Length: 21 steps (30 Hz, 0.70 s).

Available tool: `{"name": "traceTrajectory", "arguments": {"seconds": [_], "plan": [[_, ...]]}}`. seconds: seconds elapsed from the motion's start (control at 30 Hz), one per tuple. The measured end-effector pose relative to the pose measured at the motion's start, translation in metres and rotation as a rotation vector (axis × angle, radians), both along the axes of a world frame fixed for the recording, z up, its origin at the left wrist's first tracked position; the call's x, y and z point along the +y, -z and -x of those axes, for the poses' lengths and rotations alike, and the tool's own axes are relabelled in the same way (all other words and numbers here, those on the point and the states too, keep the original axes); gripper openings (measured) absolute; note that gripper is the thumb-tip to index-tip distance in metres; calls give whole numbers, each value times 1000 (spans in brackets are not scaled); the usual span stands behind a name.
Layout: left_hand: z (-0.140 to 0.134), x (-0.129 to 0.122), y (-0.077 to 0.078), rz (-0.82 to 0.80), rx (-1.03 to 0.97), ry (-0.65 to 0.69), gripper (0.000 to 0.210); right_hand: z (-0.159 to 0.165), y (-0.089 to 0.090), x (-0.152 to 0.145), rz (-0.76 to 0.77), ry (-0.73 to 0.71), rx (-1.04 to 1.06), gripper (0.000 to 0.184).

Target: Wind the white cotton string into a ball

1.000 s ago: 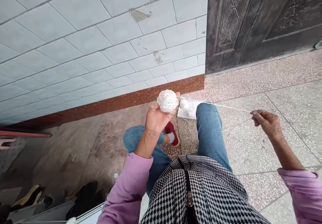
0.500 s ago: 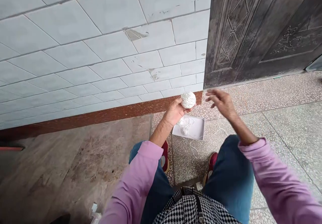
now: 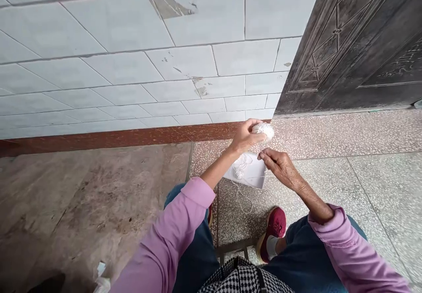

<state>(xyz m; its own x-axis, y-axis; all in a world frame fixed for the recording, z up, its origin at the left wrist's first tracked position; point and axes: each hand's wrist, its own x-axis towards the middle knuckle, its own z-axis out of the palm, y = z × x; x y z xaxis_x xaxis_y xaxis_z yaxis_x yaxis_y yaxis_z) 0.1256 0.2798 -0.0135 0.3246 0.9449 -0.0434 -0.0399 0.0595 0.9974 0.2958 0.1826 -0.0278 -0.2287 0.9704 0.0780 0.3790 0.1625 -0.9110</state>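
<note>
My left hand (image 3: 247, 135) is wrapped around a ball of white string (image 3: 263, 131), held up in front of the tiled wall's base. Just below and to the right, my right hand (image 3: 280, 166) is closed in a pinch with the thumb against the fingers. What sits in that pinch appears to be the thin white string, though the strand is hard to see there. Under both hands, a shallow white box (image 3: 253, 180) lies on the floor. Inside it is a loose tangle of white string (image 3: 239, 168), and a loop trails over the box's near edge onto the floor.
A white tiled wall (image 3: 132, 64) with a brown skirting rises ahead. At the right stands a dark carved door (image 3: 356, 42). Speckled floor tiles (image 3: 329, 183) spread right, stained concrete (image 3: 99, 196) left. My red shoe (image 3: 277, 222) is close to the box.
The left hand has turned and moved slightly right with the ball. My right hand has come down and left from open, closing its fingers in a pinch below the ball. The view has shifted.
</note>
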Motion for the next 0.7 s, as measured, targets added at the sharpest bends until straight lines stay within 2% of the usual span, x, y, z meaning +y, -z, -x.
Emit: {"name": "traceTrajectory", "arguments": {"seconds": [0.07,0.13,0.27,0.43,0.5,0.57,0.7], "plan": [[-1,-2,1,-128,90,-25,48,-2,-10,-1,-42,26,-19,50],[0,-4,1,-168,138,26,49,-8,-18,1,-96,84,-27,50],[6,-12,-2,-69,165,259,50,-26,-29,4,-176,204,-65,45],[7,-24,-6,143,-87,453,45,-43,-29,8,-185,325,115,47],[7,-28,-9,233,-239,448,46,-42,-25,11,-141,315,199,50],[6,-30,-11,268,-370,385,49,-36,-19,15,-100,294,233,55],[8,-27,-14,227,-443,307,52,-16,-9,20,-60,212,163,61]]}}
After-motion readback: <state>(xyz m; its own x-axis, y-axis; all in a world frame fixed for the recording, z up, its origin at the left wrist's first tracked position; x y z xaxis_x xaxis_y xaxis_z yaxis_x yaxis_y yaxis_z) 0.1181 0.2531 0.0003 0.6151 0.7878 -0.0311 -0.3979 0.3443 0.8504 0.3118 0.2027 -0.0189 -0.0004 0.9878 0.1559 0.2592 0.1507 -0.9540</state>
